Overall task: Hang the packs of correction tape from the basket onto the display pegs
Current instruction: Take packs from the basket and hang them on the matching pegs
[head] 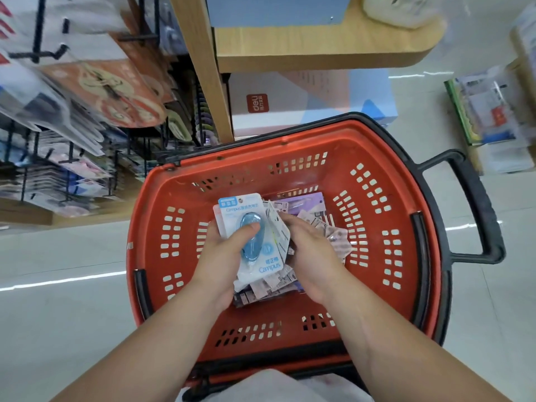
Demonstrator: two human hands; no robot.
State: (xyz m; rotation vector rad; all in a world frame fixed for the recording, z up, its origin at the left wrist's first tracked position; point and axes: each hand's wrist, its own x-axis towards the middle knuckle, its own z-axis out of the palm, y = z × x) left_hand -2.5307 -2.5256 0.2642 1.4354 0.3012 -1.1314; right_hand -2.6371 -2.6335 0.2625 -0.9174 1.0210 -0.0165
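Forearms reach into basket | left hand clamps packs, thumb on blue blister | right hand pinches stack's edge | packs likely light, stiff-carded, slippery; hold card below hang-hole | display pegs upper left

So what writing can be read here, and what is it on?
"Campus": top of the blue pack in the left hand, then Chinese characters too small to read.
"Campus": that pack's lower end.
"deli": sideways red logo on the white and blue box.
Too small or blurred: print on the loose packs in the basket and on the hanging goods at left.
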